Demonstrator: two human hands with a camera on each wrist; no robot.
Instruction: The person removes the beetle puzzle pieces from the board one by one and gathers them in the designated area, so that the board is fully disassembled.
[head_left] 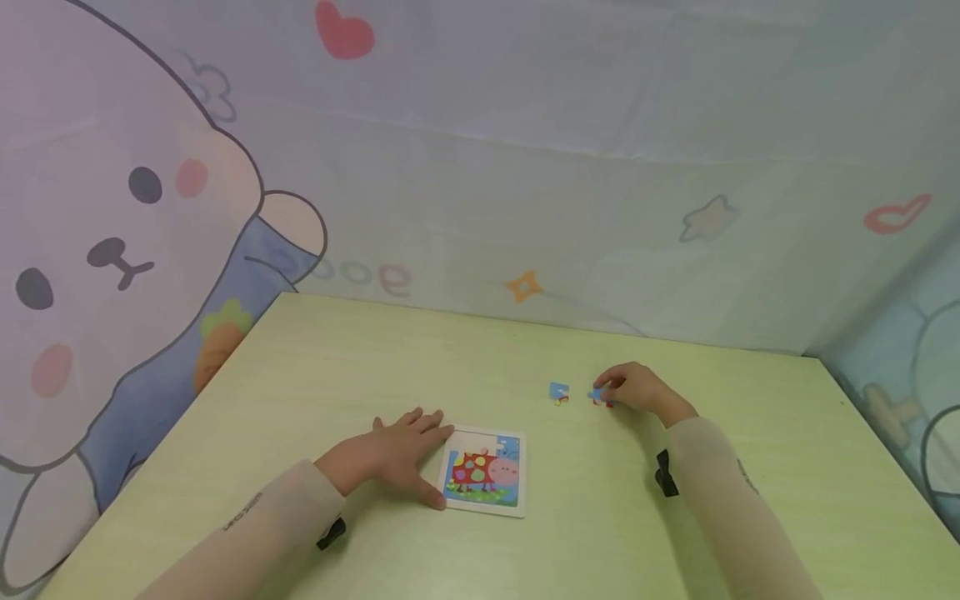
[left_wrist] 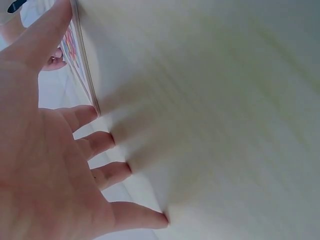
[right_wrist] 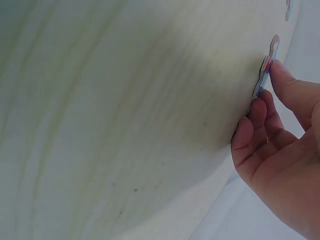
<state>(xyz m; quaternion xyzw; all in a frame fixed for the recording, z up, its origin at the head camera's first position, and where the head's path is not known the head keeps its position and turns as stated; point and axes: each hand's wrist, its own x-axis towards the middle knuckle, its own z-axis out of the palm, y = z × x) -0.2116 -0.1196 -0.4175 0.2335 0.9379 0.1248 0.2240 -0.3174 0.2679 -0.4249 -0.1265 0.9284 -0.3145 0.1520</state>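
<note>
While right hand (head_left: 639, 389) pinches, puzzle piece (head_left: 597, 396) lies at fingertips (right_wrist: 258, 109).

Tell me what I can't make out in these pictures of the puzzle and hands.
- Full outline of the pinched puzzle piece: head view, right hand covers part.
- Puzzle board's picture: left wrist view, steep angle, and left hand blocks part.
- Topmost piece: right wrist view, cut off by the top edge.
- Left-sleeve lettering: head view, too small to read.

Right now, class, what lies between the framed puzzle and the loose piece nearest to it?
Only bare tabletop lies between the framed puzzle and the nearest loose piece; the head view shows this.
</note>
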